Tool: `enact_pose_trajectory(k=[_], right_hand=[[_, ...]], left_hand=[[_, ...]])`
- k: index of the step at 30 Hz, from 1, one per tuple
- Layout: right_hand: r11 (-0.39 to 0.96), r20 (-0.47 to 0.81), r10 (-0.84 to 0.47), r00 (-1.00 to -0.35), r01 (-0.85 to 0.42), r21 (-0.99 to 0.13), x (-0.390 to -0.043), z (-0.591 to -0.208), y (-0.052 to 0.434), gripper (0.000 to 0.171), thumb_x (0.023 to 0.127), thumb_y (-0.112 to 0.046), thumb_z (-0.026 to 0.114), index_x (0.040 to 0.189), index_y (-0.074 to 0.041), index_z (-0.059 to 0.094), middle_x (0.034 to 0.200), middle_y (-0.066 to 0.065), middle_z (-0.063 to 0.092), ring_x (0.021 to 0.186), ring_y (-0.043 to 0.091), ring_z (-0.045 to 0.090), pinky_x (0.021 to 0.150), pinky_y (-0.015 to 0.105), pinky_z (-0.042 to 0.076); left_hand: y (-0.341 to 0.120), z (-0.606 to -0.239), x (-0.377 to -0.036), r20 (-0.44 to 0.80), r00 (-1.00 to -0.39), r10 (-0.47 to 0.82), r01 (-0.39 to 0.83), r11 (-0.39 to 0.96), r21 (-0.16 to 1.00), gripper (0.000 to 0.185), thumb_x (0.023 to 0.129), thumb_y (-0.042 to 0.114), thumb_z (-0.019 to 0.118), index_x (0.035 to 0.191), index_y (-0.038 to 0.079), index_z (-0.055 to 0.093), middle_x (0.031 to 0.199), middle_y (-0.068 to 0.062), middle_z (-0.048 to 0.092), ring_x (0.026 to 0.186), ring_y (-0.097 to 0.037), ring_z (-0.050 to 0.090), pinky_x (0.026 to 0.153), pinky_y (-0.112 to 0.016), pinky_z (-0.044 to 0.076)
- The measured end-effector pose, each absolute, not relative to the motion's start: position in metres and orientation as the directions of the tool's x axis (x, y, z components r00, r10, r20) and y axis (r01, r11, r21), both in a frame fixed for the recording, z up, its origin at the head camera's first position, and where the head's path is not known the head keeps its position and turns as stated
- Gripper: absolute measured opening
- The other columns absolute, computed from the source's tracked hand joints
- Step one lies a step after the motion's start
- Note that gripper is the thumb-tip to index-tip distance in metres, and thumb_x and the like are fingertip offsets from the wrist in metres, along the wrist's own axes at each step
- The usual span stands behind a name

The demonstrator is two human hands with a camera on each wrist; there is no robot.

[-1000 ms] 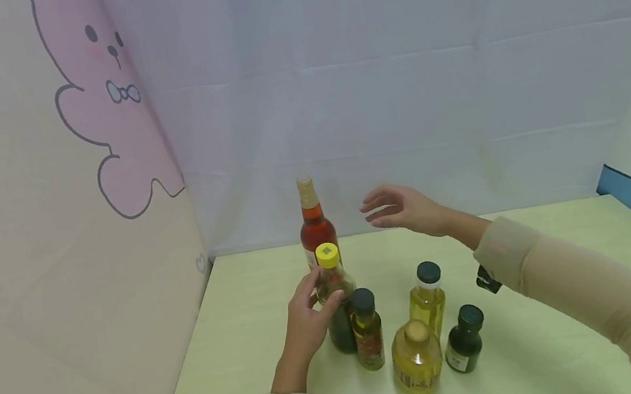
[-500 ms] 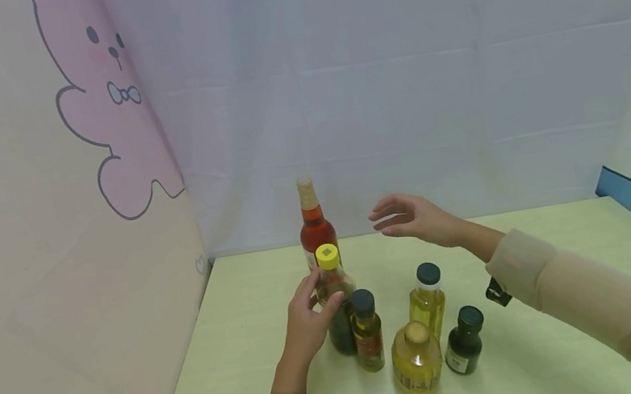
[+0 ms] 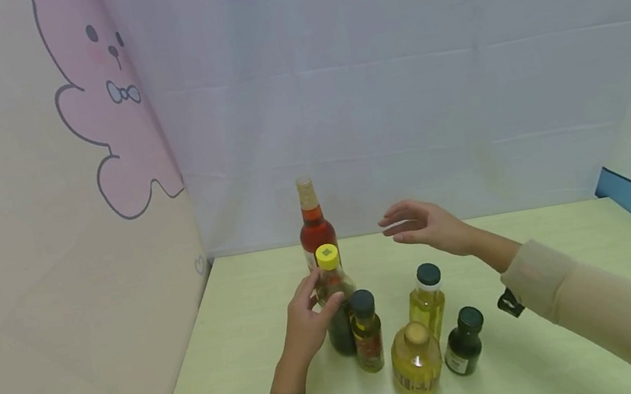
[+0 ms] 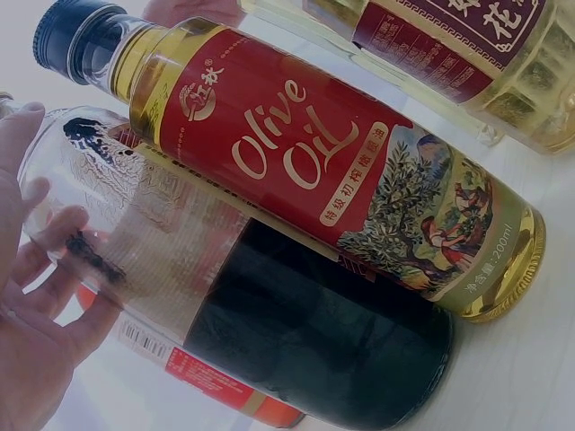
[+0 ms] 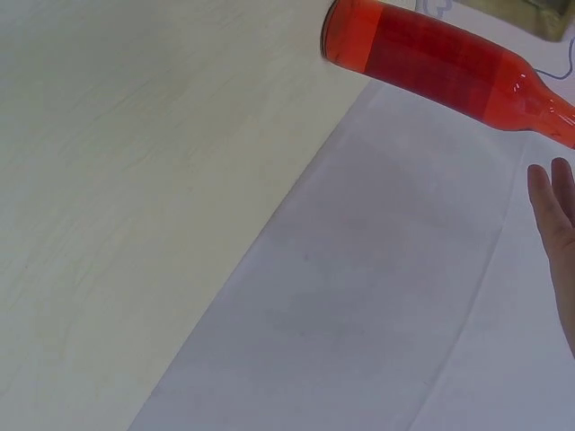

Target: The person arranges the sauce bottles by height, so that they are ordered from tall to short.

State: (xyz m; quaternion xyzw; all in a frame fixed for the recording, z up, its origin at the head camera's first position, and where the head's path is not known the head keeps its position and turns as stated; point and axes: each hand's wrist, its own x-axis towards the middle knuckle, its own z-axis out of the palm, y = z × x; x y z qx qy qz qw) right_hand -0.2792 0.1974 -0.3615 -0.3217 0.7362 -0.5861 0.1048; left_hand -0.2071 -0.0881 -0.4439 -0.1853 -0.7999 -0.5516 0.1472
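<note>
My left hand [image 3: 306, 325] grips the shoulder of a yellow-capped bottle of dark sauce [image 3: 335, 283], thumb on the near side. The left wrist view shows its fingers around the clear upper part; black liquid fills the lower half of the sauce bottle [image 4: 323, 332]. Right beside it stands a dark-capped olive oil bottle [image 4: 296, 153] with a red label. Behind is a tall bottle of red liquid [image 3: 317, 232]. My right hand [image 3: 430, 227] hovers over the table's far part, fingers loosely bent, holding nothing. In the right wrist view its fingers [image 5: 555, 215] are apart from the red bottle.
Toward the front right stand a dark-capped bottle of yellow oil [image 3: 427, 307], a squat yellow bottle [image 3: 417, 363] and a small dark bottle [image 3: 463, 343]. A pale curtain [image 3: 400, 104] rises behind the light table [image 3: 234, 310], and a printed cloth [image 3: 62, 270] hangs at left.
My right hand has drifted right and down, toward me, away from the red bottle. The left hand and the bottles stay where they were.
</note>
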Motion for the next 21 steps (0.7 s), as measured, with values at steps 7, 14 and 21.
enact_pose_trajectory(k=[7,14,21], right_hand=[[0.094,0.241,-0.594,-0.767,-0.363,-0.927,-0.269,-0.360,0.204,0.043,0.087,-0.010,0.060,0.125,0.001,0.042,0.124,0.020,0.048,0.113,0.035,0.047,0.087,0.036,0.044],[0.094,0.271,-0.600,-0.753,-0.402,-0.911,-0.259,-0.358,0.208,0.041,0.089,-0.009,0.058,0.125,0.001,0.042,0.122,0.017,0.050,0.111,0.035,0.048,0.086,0.039,0.044],[0.076,0.291,-0.594,-0.750,-0.412,-0.908,-0.250,-0.358,0.212,0.039,0.090,-0.007,0.056,0.124,0.004,0.041,0.122,0.018,0.050,0.110,0.035,0.049,0.085,0.038,0.045]], left_hand=[[-0.088,-0.443,-0.207,0.447,-0.884,0.137,0.467,0.322,0.824,0.059,0.084,0.032,0.064,0.133,0.006,0.043,0.125,-0.008,0.049,0.114,-0.026,0.046,0.084,-0.049,0.043],[-0.088,-0.438,-0.205,0.422,-0.897,0.135,0.442,0.323,0.837,0.056,0.085,0.021,0.065,0.134,0.005,0.042,0.126,-0.011,0.048,0.115,-0.027,0.045,0.086,-0.049,0.042],[-0.084,-0.411,-0.188,0.423,-0.896,0.135,0.444,0.314,0.839,0.053,0.084,0.012,0.064,0.130,-0.005,0.042,0.122,-0.019,0.049,0.113,-0.034,0.046,0.085,-0.052,0.041]])
